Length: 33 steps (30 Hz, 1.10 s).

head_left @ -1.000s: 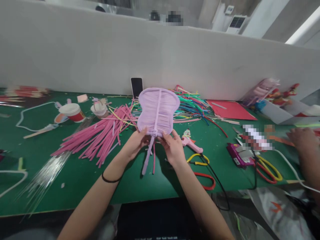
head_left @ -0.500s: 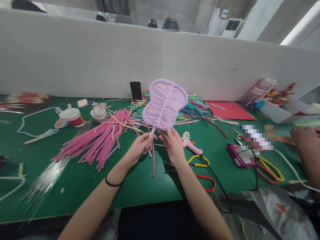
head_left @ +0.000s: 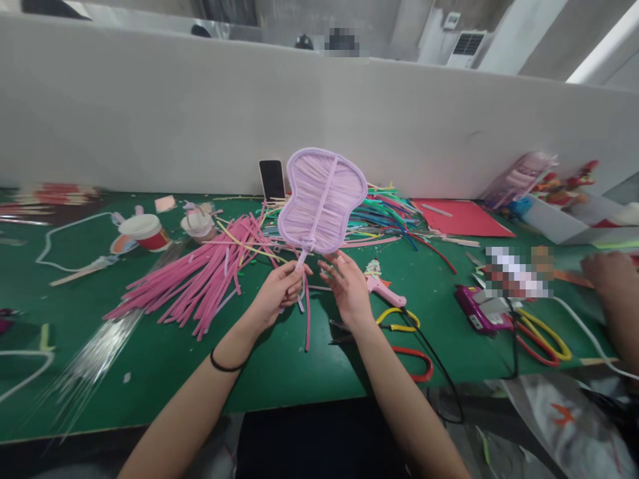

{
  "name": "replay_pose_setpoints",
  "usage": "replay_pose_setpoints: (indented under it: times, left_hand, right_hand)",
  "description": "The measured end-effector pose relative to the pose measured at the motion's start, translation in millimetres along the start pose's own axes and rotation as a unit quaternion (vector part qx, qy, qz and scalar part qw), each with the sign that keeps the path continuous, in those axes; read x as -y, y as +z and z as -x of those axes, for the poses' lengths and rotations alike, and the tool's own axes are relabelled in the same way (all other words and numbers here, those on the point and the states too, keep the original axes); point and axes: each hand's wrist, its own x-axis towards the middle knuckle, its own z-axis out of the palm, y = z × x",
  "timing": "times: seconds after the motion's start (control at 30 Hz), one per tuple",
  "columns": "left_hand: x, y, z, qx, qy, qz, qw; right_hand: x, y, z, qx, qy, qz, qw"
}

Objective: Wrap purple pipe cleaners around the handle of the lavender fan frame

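My left hand (head_left: 279, 291) is closed around the handle of a lilac hand fan (head_left: 323, 199), which stands upright, tilted slightly to the left. The fan has a thick fuzzy rim, a central rib and streaky panels. My right hand (head_left: 351, 289) is open just right of the handle, fingers parted and curved, with nothing visible in it. Beyond my right hand lies a pink glue gun (head_left: 387, 291). Yellow-handled pliers (head_left: 399, 320) and a red-handled tool (head_left: 417, 362) are partly hidden by my right forearm. Left of my left hand spreads a bunch of pink pipe cleaners (head_left: 200, 283).
Multicoloured pipe cleaners (head_left: 394, 216) lie behind the fan. A phone (head_left: 272, 179) leans on the grey partition (head_left: 200, 113). Clear thin rods (head_left: 97, 359), a paper cup (head_left: 150, 234), red sheet (head_left: 466, 218) and purple power strip (head_left: 479, 311) surround the work. At right is another person's hand (head_left: 606, 273).
The fan has shifted a little to the left and up and tips further left. My right hand's fingers have come away from the handle slightly.
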Motion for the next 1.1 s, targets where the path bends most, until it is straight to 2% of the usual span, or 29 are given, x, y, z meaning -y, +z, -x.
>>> replay_pose_setpoints:
  times: [0.4, 0.6, 0.67, 0.77, 0.83, 0.87, 0.93, 0.97, 1.03, 1.1]
  left_hand:
    - [3.1, 0.5, -0.1, 0.012, -0.009, -0.013, 1.000]
    - [4.2, 4.9, 2.5, 0.015, -0.009, -0.036, 0.999]
    - [4.3, 7.7, 2.9, 0.003, 0.006, -0.043, 0.999]
    - [5.4, 8.9, 1.2, -0.049, 0.056, -0.035, 0.997]
    - [6.6, 6.6, -0.6, -0.084, 0.079, -0.029, 0.993]
    - [7.3, 4.9, -1.4, -0.096, 0.084, -0.028, 0.991]
    - [8.5, 1.7, -2.5, -0.107, 0.083, -0.029, 0.990]
    - [8.8, 0.6, -2.8, -0.109, 0.083, -0.029, 0.990]
    - [9.1, -0.6, -2.9, -0.108, 0.083, -0.029, 0.990]
    - [8.9, -0.6, -2.9, -0.102, 0.083, -0.030, 0.991]
  right_hand:
    - [0.2, 1.2, 1.6, 0.004, -0.001, 0.016, 1.000]
    - [-0.9, 0.1, -0.8, -0.019, -0.099, 0.028, 0.995]
    - [-1.0, -0.2, -1.1, -0.022, -0.116, 0.032, 0.992]
    - [-3.5, 0.2, 0.6, -0.002, -0.110, 0.060, 0.992]
    - [-6.3, 0.8, 3.4, 0.014, -0.113, 0.103, 0.988]
    - [-7.4, 0.9, 5.3, 0.009, -0.136, 0.137, 0.981]
    - [-8.2, 0.6, 9.5, -0.022, -0.230, 0.245, 0.942]
    - [-7.6, 0.4, 11.5, -0.036, -0.290, 0.313, 0.904]
    - [-4.5, 0.1, 14.4, -0.032, -0.391, 0.445, 0.805]
    - [0.8, 0.7, 15.0, 0.005, -0.442, 0.534, 0.721]
